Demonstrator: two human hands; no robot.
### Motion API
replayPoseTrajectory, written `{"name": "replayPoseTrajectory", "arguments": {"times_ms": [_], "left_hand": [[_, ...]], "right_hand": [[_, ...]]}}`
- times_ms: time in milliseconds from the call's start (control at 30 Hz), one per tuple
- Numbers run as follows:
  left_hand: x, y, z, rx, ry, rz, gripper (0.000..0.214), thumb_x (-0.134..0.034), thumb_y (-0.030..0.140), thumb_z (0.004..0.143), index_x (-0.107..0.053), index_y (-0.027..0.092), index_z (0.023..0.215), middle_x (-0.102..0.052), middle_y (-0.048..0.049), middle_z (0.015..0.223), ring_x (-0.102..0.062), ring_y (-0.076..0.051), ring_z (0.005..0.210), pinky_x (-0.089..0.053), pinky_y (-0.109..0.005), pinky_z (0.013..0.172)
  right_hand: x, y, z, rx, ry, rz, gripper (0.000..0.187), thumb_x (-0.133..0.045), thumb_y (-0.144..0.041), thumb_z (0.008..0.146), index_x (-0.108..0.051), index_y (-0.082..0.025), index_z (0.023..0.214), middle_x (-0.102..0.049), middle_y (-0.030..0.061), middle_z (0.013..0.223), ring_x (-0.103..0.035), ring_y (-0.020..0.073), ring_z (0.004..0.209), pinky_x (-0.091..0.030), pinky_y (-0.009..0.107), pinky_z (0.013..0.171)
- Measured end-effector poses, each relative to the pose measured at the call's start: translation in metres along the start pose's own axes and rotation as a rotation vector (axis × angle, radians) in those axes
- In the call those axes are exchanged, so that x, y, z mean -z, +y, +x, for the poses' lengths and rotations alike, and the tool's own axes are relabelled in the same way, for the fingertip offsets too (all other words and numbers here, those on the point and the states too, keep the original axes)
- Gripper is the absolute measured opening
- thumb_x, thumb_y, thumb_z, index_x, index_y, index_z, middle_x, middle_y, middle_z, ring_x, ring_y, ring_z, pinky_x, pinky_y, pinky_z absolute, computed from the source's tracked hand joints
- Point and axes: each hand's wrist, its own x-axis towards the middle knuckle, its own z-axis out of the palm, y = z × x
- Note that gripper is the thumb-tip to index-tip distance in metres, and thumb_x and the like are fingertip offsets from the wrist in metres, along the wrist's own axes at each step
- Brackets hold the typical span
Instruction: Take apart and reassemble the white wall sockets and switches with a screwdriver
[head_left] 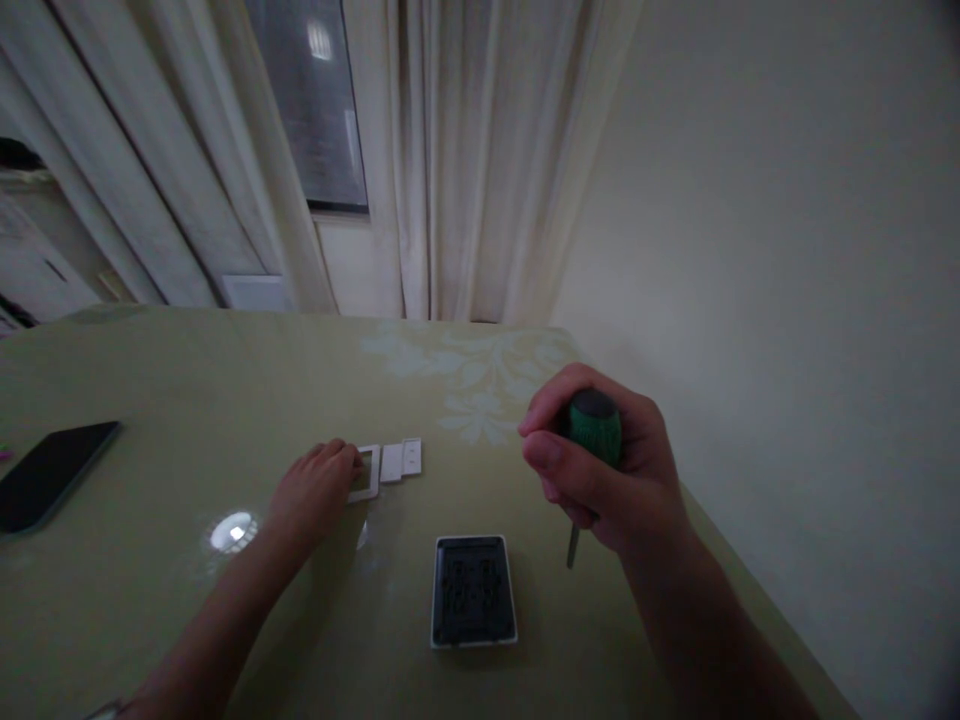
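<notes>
My right hand [600, 465] is wrapped round a screwdriver [592, 430] with a green and black handle; its metal shaft points down toward the table. My left hand [315, 490] reaches across the green tablecloth, its fingertips resting on a small white frame piece [365, 472]. Right beside that frame lie two small white plastic parts [401, 460]. A dark rectangular switch plate [473, 591] with a white rim lies flat in front of me, between my two arms and below the screwdriver tip's left.
A dark phone [49, 472] lies at the table's left edge. A lamp reflection [234, 531] glints on the tablecloth [187, 400]. Curtains [450, 150] and a window stand behind the table. A bare wall [787, 250] runs along the right side.
</notes>
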Motion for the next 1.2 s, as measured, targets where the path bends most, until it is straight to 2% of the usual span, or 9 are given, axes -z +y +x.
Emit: {"name": "replayPoseTrajectory", "arguments": {"times_ms": [100, 200, 267, 333, 433, 533, 800, 1000, 1200], "left_hand": [[0.006, 0.018, -0.007, -0.041, -0.013, -0.083, 0.028, -0.047, 0.028, 0.103, -0.074, 0.02, 0.104, -0.078, -0.0128, 0.099, -0.073, -0.032, 0.097, -0.055, -0.044, 0.088], [0.009, 0.047, -0.024, -0.165, -0.031, -0.29, 0.028, -0.049, 0.034, 0.106, -0.071, 0.028, 0.123, -0.08, -0.004, 0.11, -0.074, -0.023, 0.1, -0.057, -0.034, 0.089], [0.006, 0.065, -0.04, -0.307, -0.059, -0.642, 0.023, -0.054, 0.036, 0.106, -0.075, 0.028, 0.111, -0.08, -0.0027, 0.109, -0.073, -0.022, 0.102, -0.057, -0.034, 0.093], [-0.001, 0.076, -0.055, -0.314, -0.115, -0.836, 0.018, -0.061, 0.036, 0.104, -0.078, 0.029, 0.102, -0.081, -0.0006, 0.099, -0.074, -0.021, 0.096, -0.056, -0.034, 0.089], [-0.016, 0.077, -0.068, -0.245, -0.146, -0.998, 0.011, -0.075, 0.037, 0.098, -0.082, 0.03, 0.094, -0.081, 0.0005, 0.09, -0.074, -0.021, 0.088, -0.055, -0.033, 0.083], [-0.028, 0.069, -0.07, -0.273, -0.132, -1.104, 0.012, -0.081, 0.042, 0.095, -0.086, 0.032, 0.091, -0.081, -0.0008, 0.086, -0.073, -0.021, 0.083, -0.054, -0.032, 0.076], [-0.033, 0.071, -0.072, -0.297, -0.158, -1.004, 0.018, -0.08, 0.047, 0.096, -0.086, 0.031, 0.092, -0.082, -0.0021, 0.085, -0.073, -0.021, 0.08, -0.052, -0.032, 0.071], [-0.032, 0.072, -0.077, -0.496, -0.069, -0.91, 0.028, -0.062, 0.044, 0.109, -0.084, 0.03, 0.097, -0.084, -0.0039, 0.09, -0.074, -0.021, 0.082, -0.054, -0.034, 0.074], [-0.039, 0.074, -0.078, -0.615, 0.007, -0.828, 0.027, -0.057, 0.035, 0.112, -0.081, 0.027, 0.103, -0.082, -0.0047, 0.094, -0.072, -0.019, 0.085, -0.051, -0.031, 0.074]], "right_hand": [[-0.001, 0.0, 0.0, -0.009, -0.001, -0.001, 0.013, -0.084, -0.033, 0.091, -0.073, -0.027, 0.089, -0.06, -0.0072, 0.06, -0.042, 0.0054, 0.037, -0.031, 0.017, 0.03], [-0.002, 0.002, 0.003, -0.036, -0.013, -0.013, 0.014, -0.084, -0.034, 0.091, -0.072, -0.027, 0.088, -0.059, -0.0077, 0.056, -0.041, 0.0059, 0.036, -0.031, 0.018, 0.03], [-0.003, 0.005, 0.003, -0.04, -0.011, -0.019, 0.013, -0.083, -0.033, 0.092, -0.073, -0.027, 0.088, -0.059, -0.0079, 0.056, -0.041, 0.0059, 0.036, -0.031, 0.019, 0.031], [-0.004, 0.009, 0.003, -0.029, 0.003, -0.024, 0.012, -0.083, -0.032, 0.092, -0.073, -0.027, 0.089, -0.058, -0.0078, 0.056, -0.04, 0.006, 0.036, -0.031, 0.019, 0.031], [-0.005, 0.015, 0.002, -0.012, 0.033, -0.036, 0.013, -0.084, -0.032, 0.092, -0.073, -0.026, 0.09, -0.057, -0.0079, 0.056, -0.039, 0.0061, 0.036, -0.03, 0.019, 0.03], [-0.008, 0.022, 0.002, -0.043, 0.02, -0.03, 0.012, -0.083, -0.032, 0.092, -0.073, -0.026, 0.09, -0.055, -0.0087, 0.055, -0.039, 0.0056, 0.036, -0.03, 0.018, 0.031], [-0.013, 0.03, 0.006, -0.104, -0.023, -0.02, 0.011, -0.083, -0.031, 0.092, -0.073, -0.026, 0.089, -0.055, -0.0087, 0.057, -0.038, 0.005, 0.037, -0.028, 0.017, 0.03], [-0.011, 0.029, 0.004, -0.09, -0.014, -0.026, 0.009, -0.082, -0.03, 0.093, -0.074, -0.025, 0.091, -0.055, -0.0085, 0.057, -0.038, 0.0046, 0.037, -0.028, 0.016, 0.03], [-0.01, 0.03, 0.003, -0.062, -0.025, -0.006, 0.01, -0.083, -0.021, 0.091, -0.074, -0.024, 0.092, -0.056, -0.0089, 0.059, -0.041, 0.0038, 0.039, -0.03, 0.014, 0.032]]}}
